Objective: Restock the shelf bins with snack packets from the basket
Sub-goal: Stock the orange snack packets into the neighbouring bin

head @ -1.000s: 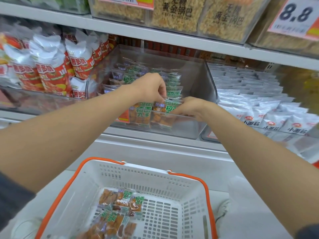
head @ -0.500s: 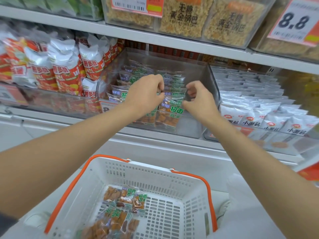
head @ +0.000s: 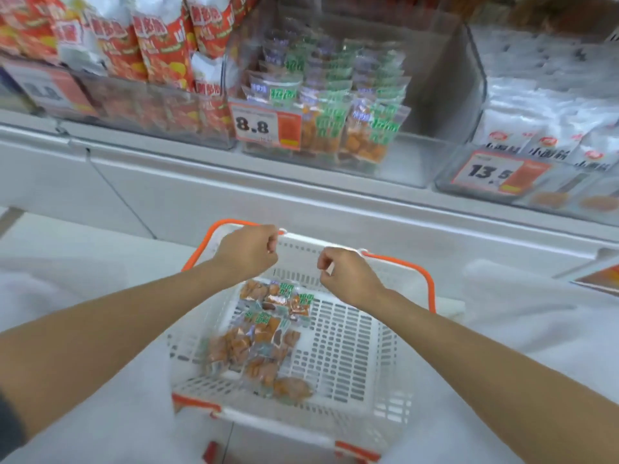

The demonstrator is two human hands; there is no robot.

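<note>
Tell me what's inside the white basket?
Snack packets with orange bits, heaped on the left side of the basket floor. The right side is bare. Anything under the heap is covered.

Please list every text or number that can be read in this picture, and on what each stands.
"8.8": middle price tag, on the centre bin's front.
"13.5": right price tag, on the right bin's front.
Too blurred to read: left price tag, print on the red packets, green labels on the snack packets, characters on the white packets.
</note>
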